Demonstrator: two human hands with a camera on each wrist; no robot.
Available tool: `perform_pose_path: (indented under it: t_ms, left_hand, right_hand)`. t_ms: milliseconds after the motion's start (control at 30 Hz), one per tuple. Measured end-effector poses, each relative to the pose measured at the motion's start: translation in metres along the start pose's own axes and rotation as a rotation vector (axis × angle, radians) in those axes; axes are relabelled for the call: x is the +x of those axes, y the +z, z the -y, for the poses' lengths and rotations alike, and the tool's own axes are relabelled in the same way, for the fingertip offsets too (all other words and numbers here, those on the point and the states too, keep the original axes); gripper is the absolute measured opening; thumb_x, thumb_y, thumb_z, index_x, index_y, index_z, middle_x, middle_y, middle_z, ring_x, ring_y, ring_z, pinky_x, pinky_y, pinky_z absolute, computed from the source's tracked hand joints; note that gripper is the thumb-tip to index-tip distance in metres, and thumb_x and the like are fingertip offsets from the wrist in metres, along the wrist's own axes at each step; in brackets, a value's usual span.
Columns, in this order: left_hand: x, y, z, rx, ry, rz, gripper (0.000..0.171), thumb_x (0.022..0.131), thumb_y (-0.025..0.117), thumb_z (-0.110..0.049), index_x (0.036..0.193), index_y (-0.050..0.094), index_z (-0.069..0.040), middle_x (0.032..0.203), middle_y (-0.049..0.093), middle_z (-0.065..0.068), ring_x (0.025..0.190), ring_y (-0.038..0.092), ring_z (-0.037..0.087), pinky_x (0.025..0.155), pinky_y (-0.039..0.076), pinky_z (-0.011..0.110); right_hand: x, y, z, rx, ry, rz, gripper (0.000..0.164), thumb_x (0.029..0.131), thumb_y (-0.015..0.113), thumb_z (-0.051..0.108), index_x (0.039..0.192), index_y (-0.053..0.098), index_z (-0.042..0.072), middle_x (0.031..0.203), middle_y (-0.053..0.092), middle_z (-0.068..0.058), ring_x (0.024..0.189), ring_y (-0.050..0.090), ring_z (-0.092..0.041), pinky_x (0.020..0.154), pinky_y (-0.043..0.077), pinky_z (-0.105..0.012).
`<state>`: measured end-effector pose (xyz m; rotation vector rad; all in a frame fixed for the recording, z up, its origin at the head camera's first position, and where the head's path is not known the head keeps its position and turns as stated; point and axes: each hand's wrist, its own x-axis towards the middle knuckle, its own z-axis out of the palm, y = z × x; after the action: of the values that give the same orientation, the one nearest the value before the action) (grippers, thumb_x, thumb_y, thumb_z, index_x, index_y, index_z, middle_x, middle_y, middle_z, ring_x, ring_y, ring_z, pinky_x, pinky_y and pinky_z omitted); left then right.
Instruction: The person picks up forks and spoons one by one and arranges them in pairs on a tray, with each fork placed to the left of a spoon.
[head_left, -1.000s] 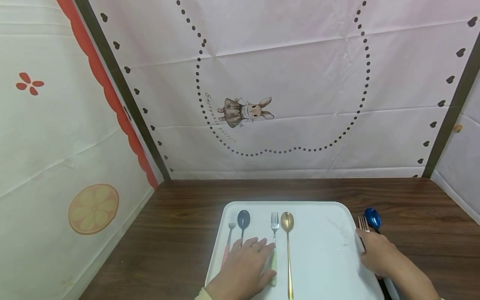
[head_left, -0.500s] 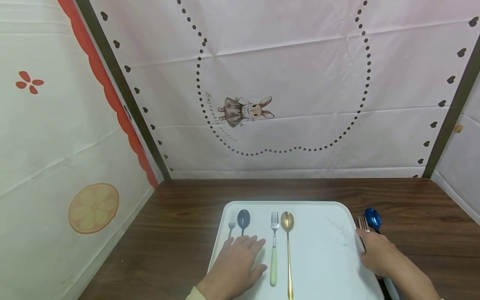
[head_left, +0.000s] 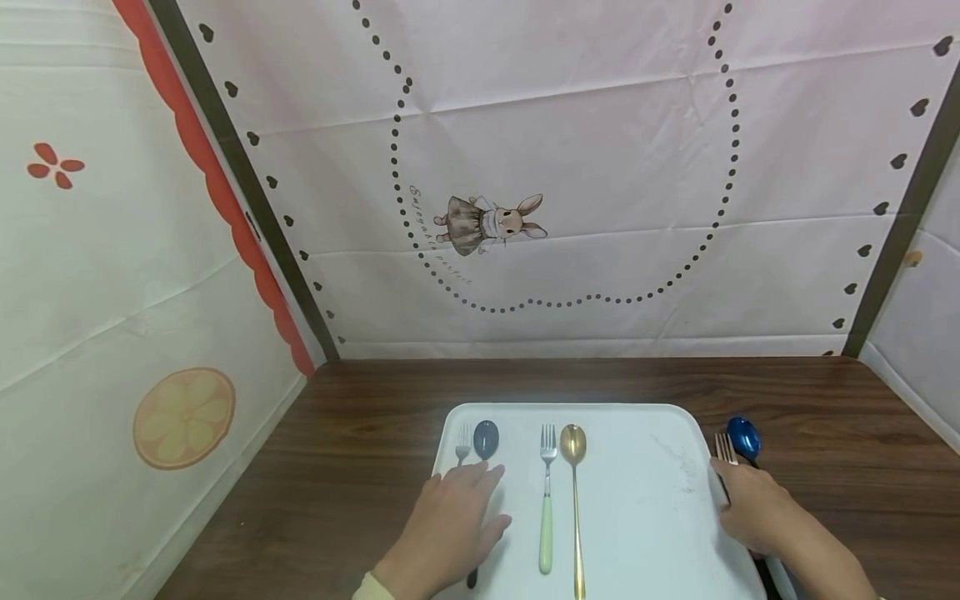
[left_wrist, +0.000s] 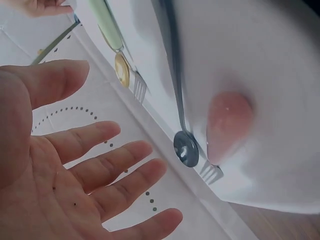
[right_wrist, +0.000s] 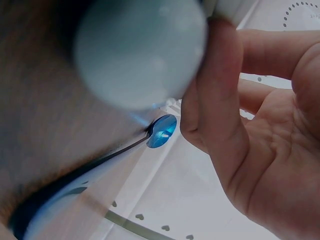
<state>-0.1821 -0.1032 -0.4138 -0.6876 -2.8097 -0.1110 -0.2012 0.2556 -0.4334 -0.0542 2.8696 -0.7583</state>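
My left hand (head_left: 448, 527) hovers over the left of the white tray (head_left: 630, 500), fingers spread, as the left wrist view shows. Beneath or near it lie a dark spoon (head_left: 486, 439) and a fork with a pink handle (left_wrist: 231, 117). Further right on the tray lie a green-handled fork (head_left: 547, 529) and a long gold spoon (head_left: 573, 446). My right hand (head_left: 759, 508) stays at the tray's right rim, fingers bent and thumb meeting them; it seems to pinch the rim, partly hidden. Beside it are another fork (head_left: 725, 448) and a blue spoon (head_left: 744, 436).
Everything stands on a brown wooden table (head_left: 360, 467). Printed cloth walls (head_left: 622, 183) rise at the back and both sides. The tray's right half shows its bare white surface.
My left hand has drifted left across the tray, uncovering the green-handled fork. My right hand and the cutlery have not visibly moved.
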Motion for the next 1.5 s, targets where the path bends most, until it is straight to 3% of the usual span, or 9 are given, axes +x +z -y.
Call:
perform_pose_path:
  t_ms: [867, 1133, 1300, 1500]
  left_hand:
    - [-0.007, -0.006, 0.022, -0.041, -0.142, -0.010, 0.053, 0.084, 0.061, -0.031, 0.128, 0.052, -0.003, 0.119, 0.055, 0.024, 0.102, 0.053, 0.037, 0.073, 0.052, 0.053]
    - [-0.008, -0.007, 0.026, -0.086, -0.212, 0.061, 0.051, 0.087, 0.058, -0.027, 0.132, 0.048, -0.005, 0.120, 0.053, 0.022, 0.104, 0.051, 0.034, 0.077, 0.051, 0.053]
    - [-0.010, -0.007, 0.029, -0.091, -0.210, 0.056, 0.048, 0.088, 0.056, -0.023, 0.131, 0.048, -0.003, 0.122, 0.052, 0.025, 0.105, 0.050, 0.037, 0.079, 0.049, 0.056]
    - [-0.011, -0.005, 0.034, -0.083, -0.198, 0.047, 0.044, 0.089, 0.054, -0.021, 0.127, 0.050, 0.001, 0.108, 0.057, 0.022, 0.090, 0.056, 0.033, 0.072, 0.052, 0.051]
  right_hand:
    - [0.002, 0.001, -0.001, -0.007, 0.012, 0.014, 0.057, 0.076, 0.055, -0.008, 0.129, 0.035, -0.017, 0.110, 0.046, -0.039, 0.043, 0.052, -0.016, 0.039, 0.047, -0.029]
    - [0.001, 0.000, 0.000, -0.014, 0.011, 0.007, 0.057, 0.076, 0.055, -0.007, 0.128, 0.035, -0.018, 0.111, 0.046, -0.040, 0.043, 0.052, -0.016, 0.039, 0.047, -0.029]
    - [0.002, 0.000, 0.001, -0.015, 0.026, 0.009, 0.058, 0.076, 0.056, -0.007, 0.129, 0.034, -0.018, 0.111, 0.046, -0.040, 0.043, 0.052, -0.016, 0.039, 0.047, -0.028]
    - [0.002, 0.000, 0.001, -0.015, 0.026, 0.011, 0.059, 0.076, 0.056, -0.007, 0.129, 0.034, -0.018, 0.111, 0.045, -0.040, 0.043, 0.052, -0.016, 0.039, 0.047, -0.028]
